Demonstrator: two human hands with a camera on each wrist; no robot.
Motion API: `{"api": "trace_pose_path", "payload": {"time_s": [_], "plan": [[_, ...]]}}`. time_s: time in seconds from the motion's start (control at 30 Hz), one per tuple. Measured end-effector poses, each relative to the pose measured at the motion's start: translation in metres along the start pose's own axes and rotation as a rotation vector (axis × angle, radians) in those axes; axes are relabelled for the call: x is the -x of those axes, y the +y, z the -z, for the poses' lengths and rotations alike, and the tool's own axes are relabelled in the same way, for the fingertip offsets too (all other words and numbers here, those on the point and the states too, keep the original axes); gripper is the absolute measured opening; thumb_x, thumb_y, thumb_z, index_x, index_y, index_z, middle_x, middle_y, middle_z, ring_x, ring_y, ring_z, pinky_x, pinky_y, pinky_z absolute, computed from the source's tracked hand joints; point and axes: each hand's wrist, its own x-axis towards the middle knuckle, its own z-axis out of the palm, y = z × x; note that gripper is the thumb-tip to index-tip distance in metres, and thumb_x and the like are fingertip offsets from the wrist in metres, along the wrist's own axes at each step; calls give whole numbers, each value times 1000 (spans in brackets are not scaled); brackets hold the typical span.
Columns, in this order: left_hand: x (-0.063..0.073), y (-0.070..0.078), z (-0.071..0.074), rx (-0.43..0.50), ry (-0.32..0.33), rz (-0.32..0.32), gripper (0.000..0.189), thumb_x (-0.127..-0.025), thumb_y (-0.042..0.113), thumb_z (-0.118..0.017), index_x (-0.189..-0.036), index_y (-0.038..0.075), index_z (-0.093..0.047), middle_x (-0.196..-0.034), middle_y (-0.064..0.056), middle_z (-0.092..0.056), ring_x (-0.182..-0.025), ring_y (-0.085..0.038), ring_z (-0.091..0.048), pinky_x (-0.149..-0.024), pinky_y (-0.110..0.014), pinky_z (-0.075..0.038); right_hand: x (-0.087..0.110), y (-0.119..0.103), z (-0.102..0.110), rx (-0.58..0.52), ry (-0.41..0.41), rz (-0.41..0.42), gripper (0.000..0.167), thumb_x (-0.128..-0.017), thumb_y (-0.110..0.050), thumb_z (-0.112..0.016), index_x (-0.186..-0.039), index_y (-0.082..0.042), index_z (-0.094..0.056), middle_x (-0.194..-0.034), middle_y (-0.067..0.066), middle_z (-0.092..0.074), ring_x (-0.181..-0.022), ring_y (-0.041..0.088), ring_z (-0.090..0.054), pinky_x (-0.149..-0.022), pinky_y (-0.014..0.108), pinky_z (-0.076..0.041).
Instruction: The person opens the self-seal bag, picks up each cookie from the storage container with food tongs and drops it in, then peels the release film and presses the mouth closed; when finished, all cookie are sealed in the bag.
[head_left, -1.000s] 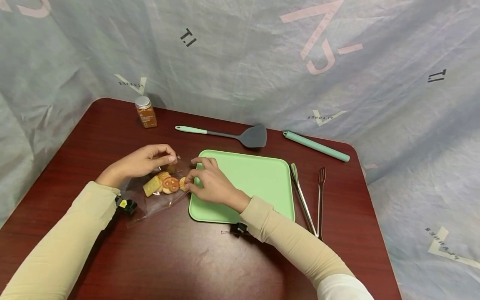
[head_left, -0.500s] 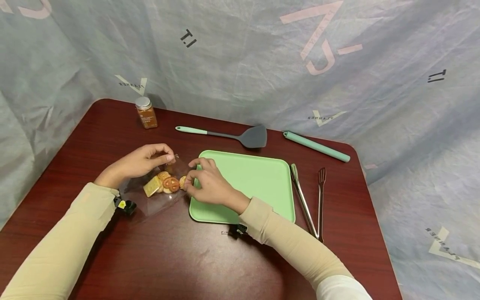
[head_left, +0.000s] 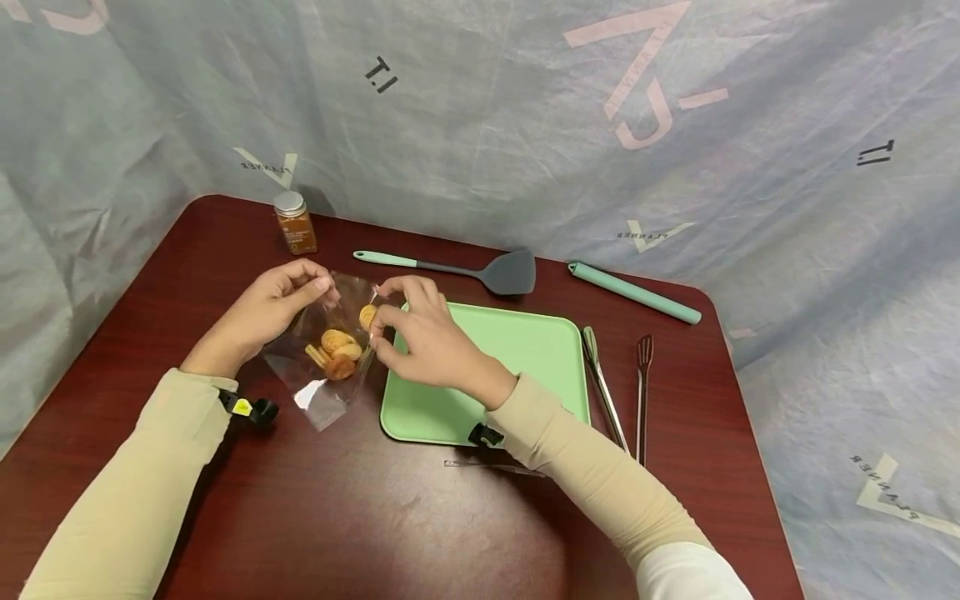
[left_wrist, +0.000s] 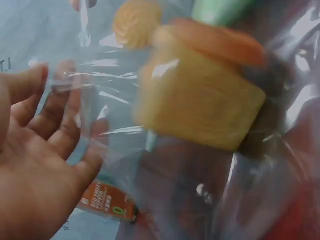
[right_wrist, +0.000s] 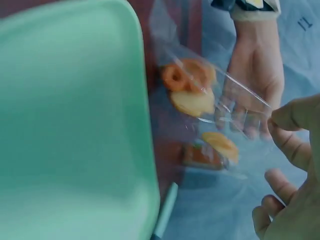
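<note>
A clear plastic bag (head_left: pixel 324 406) with several cookies (head_left: pixel 340 343) inside hangs between my hands, left of the green tray (head_left: pixel 517 350). My left hand (head_left: pixel 258 315) pinches the bag's top edge between thumb and fingers. At the opposite corner, my right hand (head_left: pixel 435 340) pinches the bag with thumb and index finger, the other fingers loosely bent, over the tray's left side. One round swirl cookie (head_left: pixel 367 316) sits high in the bag by the right fingertips. The left wrist view shows a square cookie (left_wrist: pixel 200 100) through the film; a pretzel-shaped cookie (right_wrist: pixel 190 75) shows in the right wrist view.
A spice jar (head_left: pixel 296 225) with a silver lid stands at the back left. Behind the tray lies a grey turner (head_left: pixel 510 272) with a mint handle. Metal tongs (head_left: pixel 641 392) lie right of the tray, and a green rod (head_left: pixel 633 293) lies near the back right edge.
Both hands have risen and moved slightly toward the back, lifting the bag. It now hangs more upright, and the cookies have slid together lower in it.
</note>
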Motion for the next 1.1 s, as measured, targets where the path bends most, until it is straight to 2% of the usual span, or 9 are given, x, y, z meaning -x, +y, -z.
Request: {"api": "trace_pose_path", "payload": {"time_s": [0.13,0.3,0.47,0.53,0.63,0.7,0.87,1.03,1.1], "plan": [[-6,7,-4,147,103,-103,24,-107,17,-55,-110,-6,-60,-97,-10,-68,-90,-20,-66,-87,-26,-48,-2,7,23,63,-17,56,8,-98,-25,-63,-90,-27,-64,-140,7,-42,-135,30,-29,-105,48,-28],[-11,18,-13,259,173,-196,21,-106,14,-57,-108,-6,-62,-98,-10,-68,-93,-21,-64,-88,-28,-46,-2,15,50,177,-14,119,8,-99,-27,-62,-91,-27,-63,-140,7,-39,-138,30,-25,-110,50,-23],[-14,37,-24,290,282,-339,16,-104,5,-58,-107,-10,-62,-103,-13,-68,-102,-23,-62,-94,-28,-43,-3,21,76,283,118,225,8,-98,-20,-62,-91,-22,-64,-137,14,-42,-139,38,-27,-111,56,-22],[-15,45,-29,254,324,-395,14,-103,1,-58,-107,-12,-61,-105,-14,-68,-105,-23,-61,-95,-28,-43,-3,22,88,306,177,252,11,-98,-17,-59,-89,-19,-64,-135,16,-43,-139,39,-28,-110,57,-22],[-17,57,-36,175,359,-457,14,-103,-1,-56,-107,-15,-59,-106,-15,-67,-107,-24,-62,-97,-30,-43,-1,23,104,312,239,253,14,-99,-13,-58,-87,-17,-63,-134,16,-44,-138,39,-28,-109,57,-21],[-16,65,-41,164,384,-490,13,-103,-3,-54,-107,-16,-58,-105,-16,-67,-107,-25,-62,-98,-32,-44,1,23,113,302,279,239,14,-100,-14,-61,-87,-17,-63,-133,15,-45,-137,38,-30,-108,56,-22],[-19,84,-55,249,372,-545,12,-105,-2,-51,-105,-13,-58,-104,-18,-67,-108,-29,-61,-102,-37,-43,6,22,127,290,347,220,12,-100,-20,-67,-90,-16,-66,-133,14,-46,-133,37,-32,-106,54,-23],[-25,93,-64,241,346,-572,14,-107,0,-48,-105,-10,-57,-105,-18,-67,-106,-30,-62,-99,-38,-44,11,24,126,268,413,230,10,-100,-17,-68,-90,-15,-66,-132,14,-50,-129,36,-36,-106,55,-23],[-27,92,-69,239,331,-557,13,-107,0,-48,-105,-9,-57,-105,-18,-66,-105,-30,-62,-99,-38,-44,15,25,123,263,420,222,10,-99,-17,-69,-90,-15,-65,-132,13,-51,-128,36,-38,-105,55,-24]]}}
